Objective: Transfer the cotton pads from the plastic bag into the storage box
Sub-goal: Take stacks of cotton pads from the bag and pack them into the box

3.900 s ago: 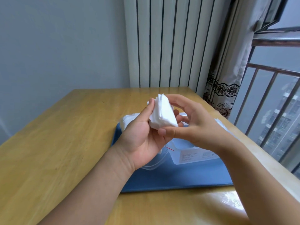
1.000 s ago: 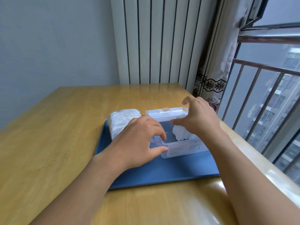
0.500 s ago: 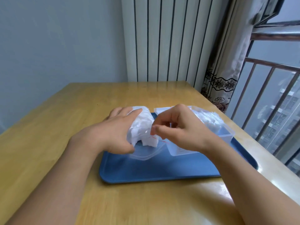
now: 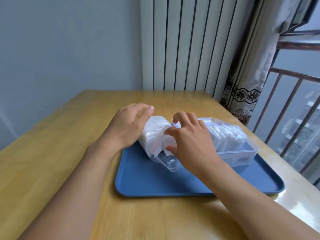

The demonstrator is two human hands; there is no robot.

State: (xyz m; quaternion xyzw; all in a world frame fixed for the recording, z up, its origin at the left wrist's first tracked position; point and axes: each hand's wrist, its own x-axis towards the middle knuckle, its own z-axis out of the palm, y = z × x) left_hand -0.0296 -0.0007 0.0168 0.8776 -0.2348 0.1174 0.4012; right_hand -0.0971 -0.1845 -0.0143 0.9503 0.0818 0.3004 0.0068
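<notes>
Blue tray (image 4: 155,184), on the wooden table (image 4: 52,153); taken as the landmark for all items below. Plastic bag (image 4: 156,135): clear zip bag with a red seal line, lying on the tray's far left part, mouth facing the near right, still well filled with white cotton pads (image 4: 168,152), a few showing at the opening. Storage box (image 4: 242,153): clear, open-topped, on the tray's far right part, just beside the bag; a row of pads stands on edge inside, so the task appears partly done. Left hand (image 4: 129,126): over the tray's far left edge, palm laid against the bag's closed end with fingers fairly straight, probably bracing it so that it does not slide while pads are drawn out. Right hand (image 4: 188,142): over the tray's middle, at the bag's mouth, fingers curled, thumb and fingertips nipping the pads and film at the opening; how many pads are caught cannot be told. Box set close beside the bag, likely to keep each carry short.
</notes>
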